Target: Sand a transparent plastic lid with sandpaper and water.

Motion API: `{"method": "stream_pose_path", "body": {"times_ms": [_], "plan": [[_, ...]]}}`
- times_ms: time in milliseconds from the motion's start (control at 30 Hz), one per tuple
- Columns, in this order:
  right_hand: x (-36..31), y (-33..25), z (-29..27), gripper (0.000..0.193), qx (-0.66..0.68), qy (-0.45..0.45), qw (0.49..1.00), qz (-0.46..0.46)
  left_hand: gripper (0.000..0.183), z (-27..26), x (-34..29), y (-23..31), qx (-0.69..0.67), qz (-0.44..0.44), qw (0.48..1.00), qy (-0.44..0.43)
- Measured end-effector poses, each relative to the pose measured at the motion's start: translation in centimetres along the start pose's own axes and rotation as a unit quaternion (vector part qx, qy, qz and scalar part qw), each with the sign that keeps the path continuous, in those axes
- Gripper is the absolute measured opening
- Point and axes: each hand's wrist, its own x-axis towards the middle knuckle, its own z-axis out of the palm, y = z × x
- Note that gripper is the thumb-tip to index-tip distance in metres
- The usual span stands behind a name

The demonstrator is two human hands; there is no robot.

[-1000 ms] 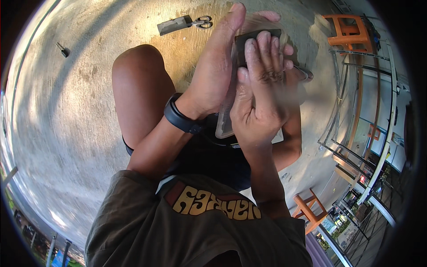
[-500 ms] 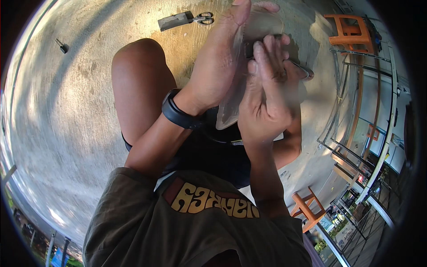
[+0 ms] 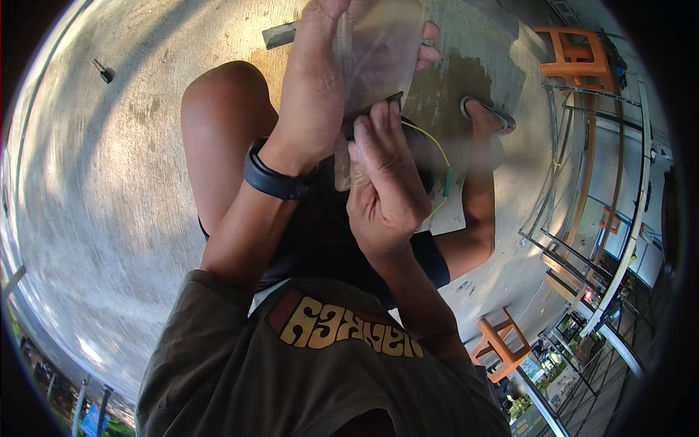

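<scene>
Nearest is the dark olive T-shirt [image 3: 306, 397] of the seated person, with 1 orange stool [image 3: 508, 362] off to the right. Past the dark shorts, the right hand [image 3: 388, 171] has its fingers bent around a thin dark pad [image 3: 395, 97], holding it against the near part of a clear plastic cover [image 3: 382, 47]. That cover stands between the 2 hands, its far end toward the far edge of the view. The left hand [image 3: 314, 95], a black wristband [image 3: 273, 177] at its wrist, grips the cover along the left side — its fingertips show past the right edge. Right of the right hand runs a thin yellow cord [image 3: 437, 143]; farther right is a foot in a sandal [image 3: 496, 115]. Beyond, on the concrete floor [image 3: 131, 182], lie a grey sheet [image 3: 279, 35], partly hidden by the left hand, and — far left — a small black pronged object [image 3: 107, 75]. A 2nd orange stool [image 3: 579, 68] is at far right.
</scene>
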Motion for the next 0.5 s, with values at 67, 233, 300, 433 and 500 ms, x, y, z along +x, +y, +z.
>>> {"method": "stream_pose_path", "body": {"times_ms": [67,233,300,433,500], "plan": [[4.9,0.2,-1.0,0.022,-0.065,0.027,0.997,-0.036,0.071,-3.0,0.1,-3.0,0.160,0.171,0.953,-0.194],[0.4,-1.8,0.4,0.025,0.027,-0.031,0.999,0.006,0.066,-5.2,1.1,-0.9,-0.187,0.044,0.943,-0.273],[1.9,0.0,-0.2,0.025,-0.018,0.010,0.999,-0.036,0.067,-4.9,1.4,-3.1,0.067,0.093,0.975,-0.191],[4.3,0.4,-0.9,0.024,-0.065,0.034,0.996,-0.044,0.068,-3.1,0.2,-4.5,-0.019,0.043,0.985,-0.167],[-1.2,-1.3,-0.1,0.024,0.001,-0.022,1.000,0.022,0.065,-5.8,2.4,-2.8,-0.042,0.114,0.980,-0.160]]}}
